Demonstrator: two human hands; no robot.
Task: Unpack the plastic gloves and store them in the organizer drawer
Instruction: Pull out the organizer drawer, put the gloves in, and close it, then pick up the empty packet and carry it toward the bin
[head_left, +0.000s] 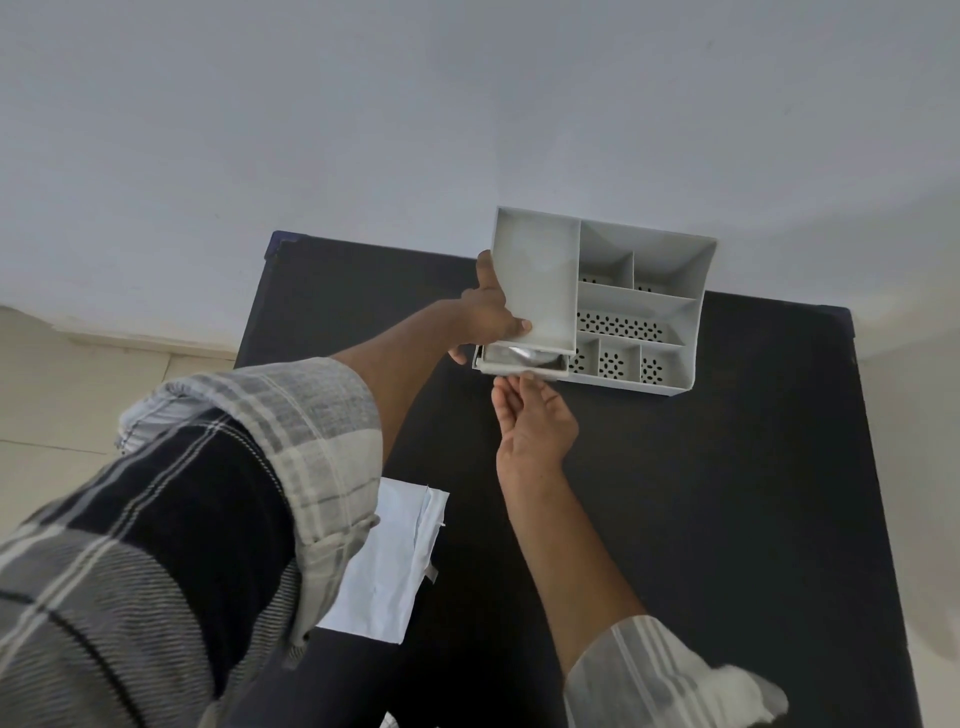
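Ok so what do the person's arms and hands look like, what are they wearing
Both hands are bare: no gloves, rings or watch show on the left hand or the right hand. The left sleeve is a loose checked shirt in grey, off-white and dark navy, rolled up to leave the forearm bare. The right sleeve looks like the same pale checked cloth, blurred at the frame's edge.

A black table (727, 493) fills the middle of the view, its far edge set against a plain pale wall (415, 104). To the left of the table a strip of light tiled floor (78, 395) shows, with a pale skirting line where it meets the wall. More pale surface shows past the table's right edge, too blurred to name
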